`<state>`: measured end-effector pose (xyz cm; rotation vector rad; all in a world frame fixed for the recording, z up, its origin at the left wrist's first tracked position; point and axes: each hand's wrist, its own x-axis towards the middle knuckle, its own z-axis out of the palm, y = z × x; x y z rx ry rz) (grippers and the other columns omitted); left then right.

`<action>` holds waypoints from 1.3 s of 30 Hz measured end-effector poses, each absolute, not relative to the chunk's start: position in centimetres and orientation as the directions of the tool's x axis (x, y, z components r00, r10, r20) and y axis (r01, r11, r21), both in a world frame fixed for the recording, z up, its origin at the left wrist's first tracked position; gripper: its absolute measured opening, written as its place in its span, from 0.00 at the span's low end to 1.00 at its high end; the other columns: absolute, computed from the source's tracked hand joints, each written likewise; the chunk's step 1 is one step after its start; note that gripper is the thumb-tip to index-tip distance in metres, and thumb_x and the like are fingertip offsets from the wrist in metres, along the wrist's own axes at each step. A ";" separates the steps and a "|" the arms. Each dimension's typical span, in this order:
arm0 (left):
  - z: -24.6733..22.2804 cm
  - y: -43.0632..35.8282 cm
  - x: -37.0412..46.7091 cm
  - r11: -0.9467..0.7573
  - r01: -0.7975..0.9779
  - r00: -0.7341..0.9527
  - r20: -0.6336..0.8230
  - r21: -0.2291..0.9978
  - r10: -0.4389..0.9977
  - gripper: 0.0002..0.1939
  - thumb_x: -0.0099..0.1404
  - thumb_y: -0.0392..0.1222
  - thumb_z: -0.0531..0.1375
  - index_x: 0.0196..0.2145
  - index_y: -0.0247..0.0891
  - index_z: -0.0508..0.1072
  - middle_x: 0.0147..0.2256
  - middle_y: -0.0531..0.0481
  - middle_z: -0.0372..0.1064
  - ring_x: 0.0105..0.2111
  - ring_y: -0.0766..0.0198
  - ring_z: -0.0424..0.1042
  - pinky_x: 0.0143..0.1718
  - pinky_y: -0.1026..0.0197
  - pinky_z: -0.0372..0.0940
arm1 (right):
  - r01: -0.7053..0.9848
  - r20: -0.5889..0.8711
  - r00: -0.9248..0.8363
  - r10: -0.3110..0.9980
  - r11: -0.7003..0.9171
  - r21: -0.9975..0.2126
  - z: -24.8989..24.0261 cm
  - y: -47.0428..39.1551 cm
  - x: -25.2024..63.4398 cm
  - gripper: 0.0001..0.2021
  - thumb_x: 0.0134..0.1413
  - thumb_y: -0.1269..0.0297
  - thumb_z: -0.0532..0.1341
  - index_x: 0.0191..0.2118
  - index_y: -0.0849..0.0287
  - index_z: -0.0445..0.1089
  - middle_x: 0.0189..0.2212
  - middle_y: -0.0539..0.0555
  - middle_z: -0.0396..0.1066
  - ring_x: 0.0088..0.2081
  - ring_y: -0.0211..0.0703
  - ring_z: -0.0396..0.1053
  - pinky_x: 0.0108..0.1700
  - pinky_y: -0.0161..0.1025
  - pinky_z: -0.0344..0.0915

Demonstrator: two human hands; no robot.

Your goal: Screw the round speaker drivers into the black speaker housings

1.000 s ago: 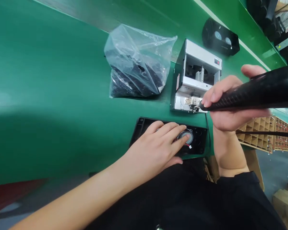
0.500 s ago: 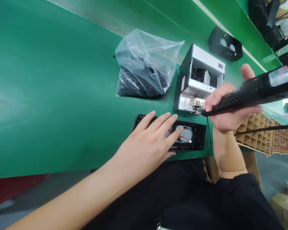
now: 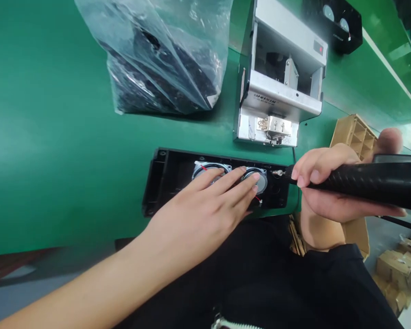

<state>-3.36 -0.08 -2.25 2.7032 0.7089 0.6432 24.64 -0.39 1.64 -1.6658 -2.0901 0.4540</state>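
Observation:
My right hand [image 3: 335, 178] is wrapped round a black electric screwdriver [image 3: 370, 183], held almost level. Its bit reaches over the right end of a black speaker housing [image 3: 178, 167], close to the corner of the right speaker; whether it touches a screw I cannot tell. Two round speakers sit in the housing, the right speaker [image 3: 259, 183] with a red wire beside it and the left speaker [image 3: 205, 170] partly under my fingers. My left hand [image 3: 212, 201] lies across the housing with fingers stretched out, resting over both speakers.
Behind the housing stands a silver screw feeder [image 3: 284, 98]. A clear plastic bag [image 3: 171, 68] of black parts lies to its left. Another black housing [image 3: 339, 27] is at the back right. Cardboard dividers [image 3: 356, 132] stand at the right, and boxes [image 3: 395, 274] lie on the floor.
My right hand has brought the screwdriver from the screw feeder down to the housing's right end. The view has moved closer, and my left hand stays over the speakers.

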 end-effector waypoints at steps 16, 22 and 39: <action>-1.4 0.2 -3.0 -0.860 0.402 0.771 0.389 0.315 0.504 0.19 0.90 0.36 0.59 0.63 0.36 0.90 0.67 0.41 0.88 0.66 0.41 0.87 0.63 0.40 0.81 | 0.753 0.112 -0.054 0.992 0.114 -0.648 -0.9 2.1 22.8 0.48 0.67 0.16 0.62 0.73 0.52 0.79 0.19 0.43 0.62 0.18 0.50 0.68 0.24 0.49 0.76; -1.5 0.2 -2.9 -0.862 0.416 0.777 0.380 0.289 0.502 0.20 0.91 0.36 0.57 0.63 0.38 0.90 0.67 0.45 0.88 0.66 0.43 0.87 0.63 0.41 0.81 | 0.315 0.453 0.081 0.888 0.408 -0.857 1.8 1.5 21.8 0.47 0.73 0.15 0.48 0.74 0.47 0.72 0.24 0.44 0.72 0.18 0.46 0.71 0.23 0.43 0.75; -1.9 0.1 -2.8 -0.847 0.409 0.764 0.380 0.341 0.522 0.18 0.90 0.37 0.60 0.63 0.39 0.90 0.67 0.43 0.88 0.67 0.42 0.85 0.65 0.41 0.76 | 0.040 0.682 0.098 0.725 0.682 -0.731 0.8 3.1 21.1 0.46 0.77 0.19 0.38 0.68 0.46 0.76 0.24 0.43 0.73 0.16 0.39 0.67 0.18 0.35 0.72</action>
